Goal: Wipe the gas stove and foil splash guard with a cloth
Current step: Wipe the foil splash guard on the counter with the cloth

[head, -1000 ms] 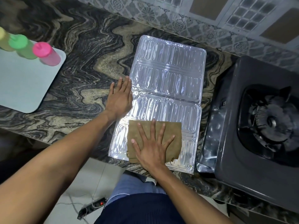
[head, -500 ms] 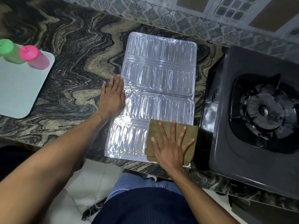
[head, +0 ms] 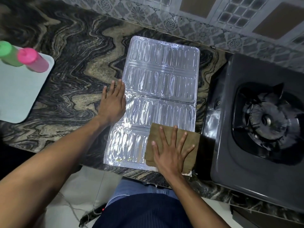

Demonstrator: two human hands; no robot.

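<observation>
A silver foil splash guard (head: 161, 83) lies flat on the marble counter, unfolded into ribbed panels. Its near right corner is covered by a folded brown cloth (head: 192, 142). My right hand (head: 171, 153) presses flat on that cloth with fingers spread. Flat on the guard's left edge, about halfway up, lies my left hand (head: 112, 104), fingers straight, partly on the counter. The dark grey gas stove (head: 256, 129) stands just right of the guard, with its burner at the far right.
A pale tray (head: 18, 94) at the left holds a pink bottle (head: 32, 60) and a green bottle (head: 9, 54). The patterned marble counter (head: 74, 66) ends at a tiled wall (head: 164, 22) behind. A power strip (head: 93, 214) lies on the floor below.
My right hand slid the cloth from the guard's near middle to its near right corner, beside the stove. My left hand stayed on the guard's left edge.
</observation>
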